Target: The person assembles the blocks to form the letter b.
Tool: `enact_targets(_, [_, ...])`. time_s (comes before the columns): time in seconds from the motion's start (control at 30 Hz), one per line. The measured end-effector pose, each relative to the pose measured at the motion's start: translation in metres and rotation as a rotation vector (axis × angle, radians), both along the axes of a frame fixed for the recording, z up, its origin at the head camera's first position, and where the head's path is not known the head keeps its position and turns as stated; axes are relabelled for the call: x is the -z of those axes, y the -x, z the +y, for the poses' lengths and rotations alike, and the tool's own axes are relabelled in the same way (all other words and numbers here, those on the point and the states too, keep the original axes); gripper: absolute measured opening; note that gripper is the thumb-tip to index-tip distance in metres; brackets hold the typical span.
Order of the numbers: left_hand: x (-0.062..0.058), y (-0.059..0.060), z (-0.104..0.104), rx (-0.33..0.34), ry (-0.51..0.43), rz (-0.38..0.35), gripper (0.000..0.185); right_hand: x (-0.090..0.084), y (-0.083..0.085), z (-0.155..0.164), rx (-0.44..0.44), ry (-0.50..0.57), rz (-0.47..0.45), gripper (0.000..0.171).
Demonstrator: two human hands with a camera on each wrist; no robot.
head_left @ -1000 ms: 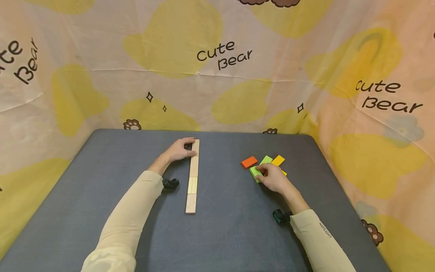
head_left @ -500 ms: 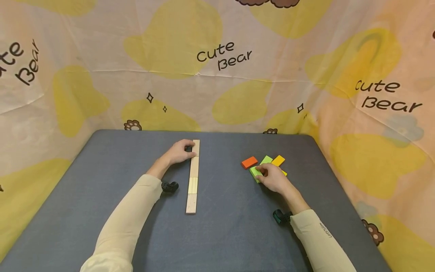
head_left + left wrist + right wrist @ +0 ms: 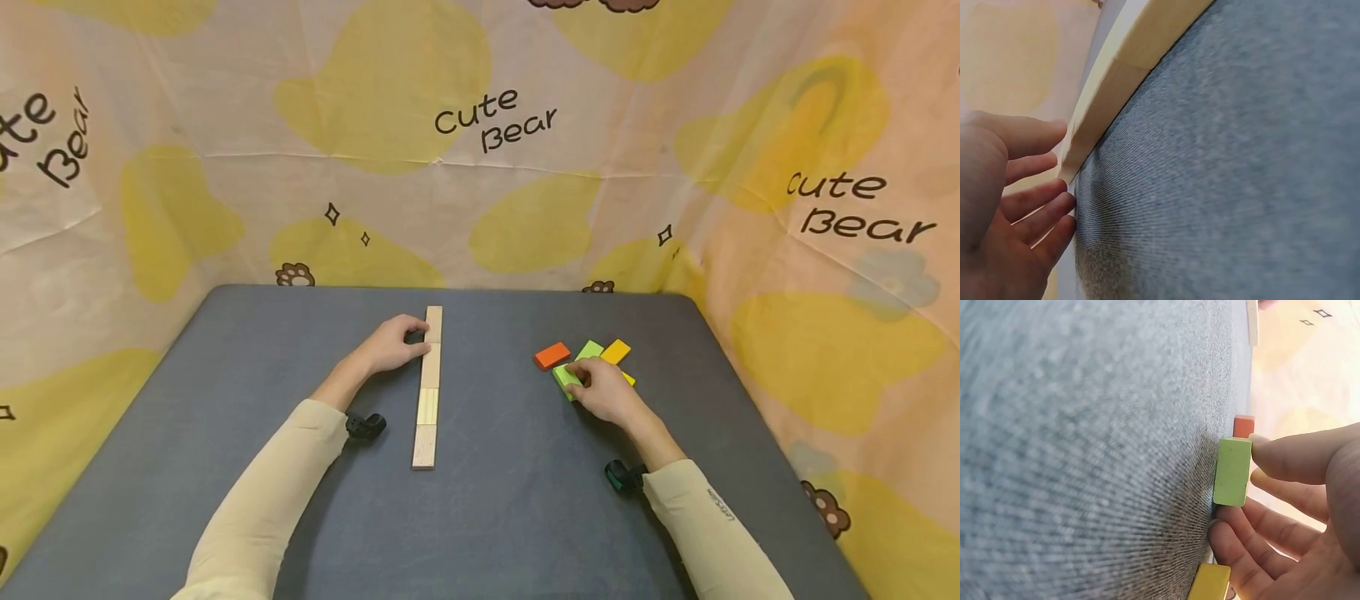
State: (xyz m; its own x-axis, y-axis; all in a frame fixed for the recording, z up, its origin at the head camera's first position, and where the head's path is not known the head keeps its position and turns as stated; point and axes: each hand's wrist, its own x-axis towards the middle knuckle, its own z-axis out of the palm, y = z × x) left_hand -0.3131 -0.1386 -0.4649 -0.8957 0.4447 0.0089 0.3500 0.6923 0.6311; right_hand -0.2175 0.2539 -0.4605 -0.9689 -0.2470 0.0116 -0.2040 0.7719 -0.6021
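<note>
While the right hand [image 3: 606, 392] pinches the nearer green block [image 3: 566, 382] at its fingertips [image 3: 1262, 450], likely for fine control, I see the left hand [image 3: 391, 344], relaxed, gripping nothing, just beside the row of wooden blocks [image 3: 427, 406], perhaps to keep it straight.

Head view is looking forward and down from above the counter [image 3: 495, 517]; both wrist views are facing along it, low and close, the left sharing the pale block row [image 3: 431, 371] with the head view, the right a green block [image 3: 1232, 472]
</note>
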Motion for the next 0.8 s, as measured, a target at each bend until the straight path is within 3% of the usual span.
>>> enact_targets(0.27, [-0.005, -0.018, -0.004, -0.022, -0.025, -0.008, 0.05, -0.001, 0.001, 0.0, -0.021, -0.035, 0.064, 0.034])
enact_targets(0.5, [-0.005, -0.029, -0.003, -0.017, -0.025, -0.006, 0.047, -0.003, -0.002, -0.001, 0.017, -0.048, 0.024, 0.037])
enact_targets(0.7, [-0.001, -0.039, -0.002, -0.008, -0.027, -0.002, 0.046, -0.002, -0.005, -0.003, -0.002, -0.083, 0.013, 0.016])
enact_targets(0.8, [0.0, -0.044, -0.003, -0.007, -0.017, 0.011, 0.045, -0.005, -0.006, -0.005, -0.02, -0.09, 0.018, 0.018])
